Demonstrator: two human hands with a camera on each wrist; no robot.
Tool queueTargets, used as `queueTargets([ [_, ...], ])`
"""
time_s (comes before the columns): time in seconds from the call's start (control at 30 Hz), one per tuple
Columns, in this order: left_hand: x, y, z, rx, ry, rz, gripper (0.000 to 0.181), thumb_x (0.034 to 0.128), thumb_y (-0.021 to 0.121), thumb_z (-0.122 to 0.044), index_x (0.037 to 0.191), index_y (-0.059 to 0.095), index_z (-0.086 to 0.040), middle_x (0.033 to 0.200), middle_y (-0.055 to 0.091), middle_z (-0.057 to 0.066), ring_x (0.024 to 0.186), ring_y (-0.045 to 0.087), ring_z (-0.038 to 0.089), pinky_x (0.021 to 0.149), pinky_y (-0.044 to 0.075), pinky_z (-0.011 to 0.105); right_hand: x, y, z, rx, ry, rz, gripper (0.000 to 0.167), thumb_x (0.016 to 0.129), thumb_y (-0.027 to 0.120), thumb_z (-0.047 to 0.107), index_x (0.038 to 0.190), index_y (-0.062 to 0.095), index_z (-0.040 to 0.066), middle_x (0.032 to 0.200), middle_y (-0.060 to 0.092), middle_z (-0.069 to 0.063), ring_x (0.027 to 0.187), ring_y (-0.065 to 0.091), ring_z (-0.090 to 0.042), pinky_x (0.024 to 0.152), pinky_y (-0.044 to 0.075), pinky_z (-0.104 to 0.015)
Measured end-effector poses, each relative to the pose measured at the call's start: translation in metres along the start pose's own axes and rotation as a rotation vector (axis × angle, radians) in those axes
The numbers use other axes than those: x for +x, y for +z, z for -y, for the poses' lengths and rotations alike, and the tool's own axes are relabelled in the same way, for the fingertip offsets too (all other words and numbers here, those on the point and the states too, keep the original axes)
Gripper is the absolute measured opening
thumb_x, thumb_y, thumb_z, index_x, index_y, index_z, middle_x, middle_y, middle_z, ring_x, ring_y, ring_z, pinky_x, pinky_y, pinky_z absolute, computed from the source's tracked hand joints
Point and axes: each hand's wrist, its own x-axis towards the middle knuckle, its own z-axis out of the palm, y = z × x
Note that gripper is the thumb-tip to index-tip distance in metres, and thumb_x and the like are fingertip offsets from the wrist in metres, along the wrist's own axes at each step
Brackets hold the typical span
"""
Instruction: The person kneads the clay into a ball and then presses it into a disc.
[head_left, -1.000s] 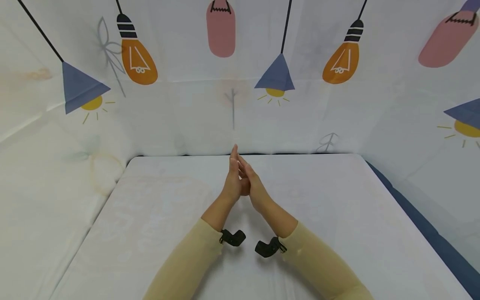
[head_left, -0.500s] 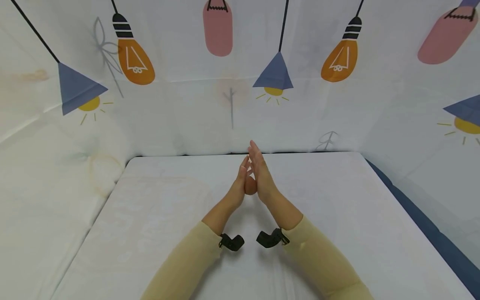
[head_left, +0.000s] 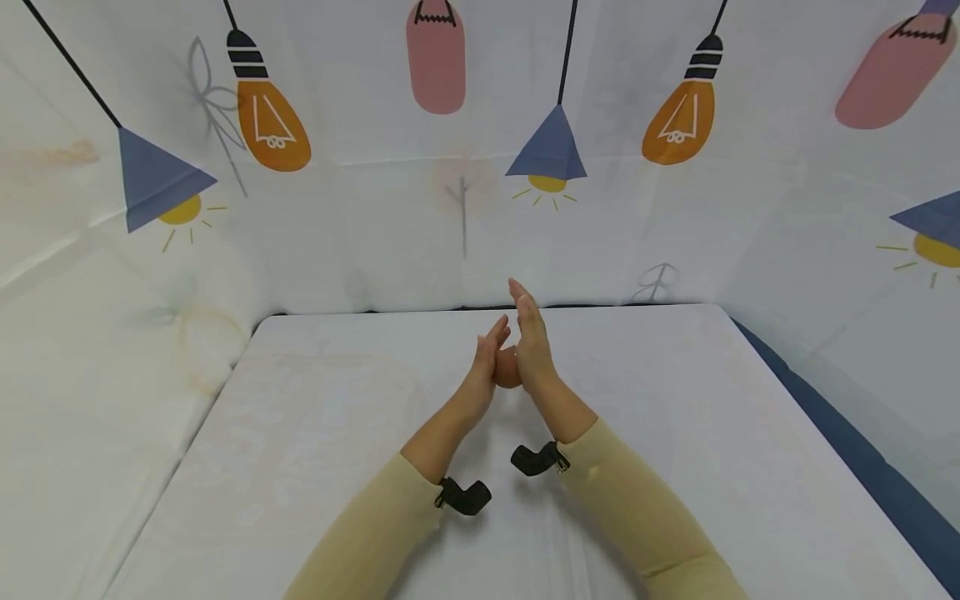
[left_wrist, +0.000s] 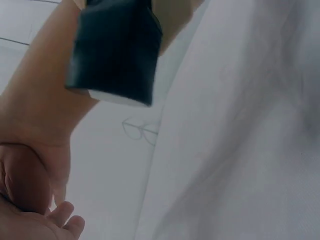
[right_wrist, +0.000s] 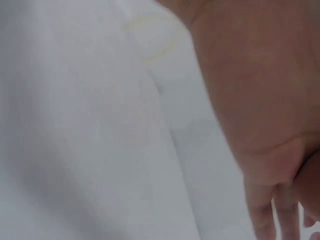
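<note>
From my remote post I watch a left hand [head_left: 480, 375] and right hand [head_left: 536, 354] angle together above a white, cloth-smooth worktop [head_left: 315, 417], fingers extended forward, the right set farther ahead. Neither grip curls; a smooth brown rounded lump [head_left: 507, 369] sits pressed between the palms, creased at one edge, its long axis unclear to me. Pale yellow sleeves [head_left: 360, 533] cover both forearms.

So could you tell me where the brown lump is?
In the head view, the brown lump is just right of centre, between the left hand and the right hand.
</note>
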Motion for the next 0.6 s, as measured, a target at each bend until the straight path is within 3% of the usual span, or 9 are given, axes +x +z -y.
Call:
queueTargets([
  [0.17, -0.002, -0.001, -0.004, 0.011, 0.079, -0.012, 0.105, 0.0829, 0.006, -0.090, 0.162, 0.004, -0.021, 0.168, 0.004, 0.005, 0.152, 0.012, 0.031, 0.118, 0.004, 0.060, -0.004, 0.007, -0.008, 0.054, 0.126, 0.130, 0.067, 0.102, 0.027, 0.057, 0.160, 0.025, 0.023, 0.166, 0.017, 0.001, 0.151, 0.012, -0.021, 0.119, 0.007, -0.054],
  [0.33, -0.002, -0.002, -0.003, 0.063, 0.131, -0.111, 0.099, 0.0869, 0.003, -0.085, 0.162, 0.000, -0.021, 0.168, 0.003, 0.000, 0.151, 0.005, 0.015, 0.119, 0.001, 0.055, -0.014, 0.013, -0.012, 0.101, 0.184, 0.215, 0.083, 0.096, 0.029, 0.072, 0.162, 0.015, 0.023, 0.167, 0.010, 0.000, 0.152, 0.008, -0.027, 0.120, 0.005, -0.055],
  [0.4, -0.001, -0.003, -0.002, 0.075, 0.123, -0.160, 0.102, 0.0844, 0.005, -0.088, 0.162, -0.001, -0.022, 0.168, 0.003, 0.004, 0.140, 0.032, 0.018, 0.113, 0.024, 0.047, -0.018, 0.016, -0.010, 0.091, 0.183, 0.232, 0.085, 0.095, 0.029, 0.074, 0.162, 0.014, 0.024, 0.167, 0.012, -0.001, 0.152, 0.011, -0.029, 0.120, 0.008, -0.055],
  [0.5, 0.003, -0.005, 0.001, 0.054, 0.119, -0.212, 0.107, 0.0797, 0.010, -0.092, 0.162, -0.001, -0.026, 0.167, -0.001, 0.006, 0.130, 0.038, 0.021, 0.103, 0.035, 0.042, -0.024, 0.019, -0.007, 0.082, 0.178, 0.269, 0.080, 0.097, 0.026, 0.073, 0.162, 0.015, 0.027, 0.166, 0.015, -0.002, 0.151, 0.016, -0.034, 0.118, 0.011, -0.059],
  [0.57, 0.005, -0.008, 0.003, 0.040, 0.113, -0.231, 0.109, 0.0759, 0.014, -0.095, 0.162, -0.002, -0.030, 0.167, -0.003, 0.007, 0.128, 0.041, 0.028, 0.100, 0.040, 0.045, -0.027, 0.021, -0.005, 0.074, 0.179, 0.297, 0.076, 0.098, 0.023, 0.072, 0.162, 0.017, 0.030, 0.166, 0.017, -0.002, 0.150, 0.018, -0.036, 0.117, 0.011, -0.062],
  [0.6, 0.007, -0.010, 0.004, 0.037, 0.113, -0.235, 0.109, 0.0745, 0.016, -0.096, 0.161, -0.002, -0.033, 0.167, -0.006, 0.005, 0.139, 0.029, 0.033, 0.107, 0.033, 0.053, -0.028, 0.021, -0.003, 0.080, 0.178, 0.310, 0.075, 0.099, 0.021, 0.071, 0.161, 0.017, 0.030, 0.166, 0.018, -0.003, 0.150, 0.018, -0.037, 0.117, 0.010, -0.063],
])
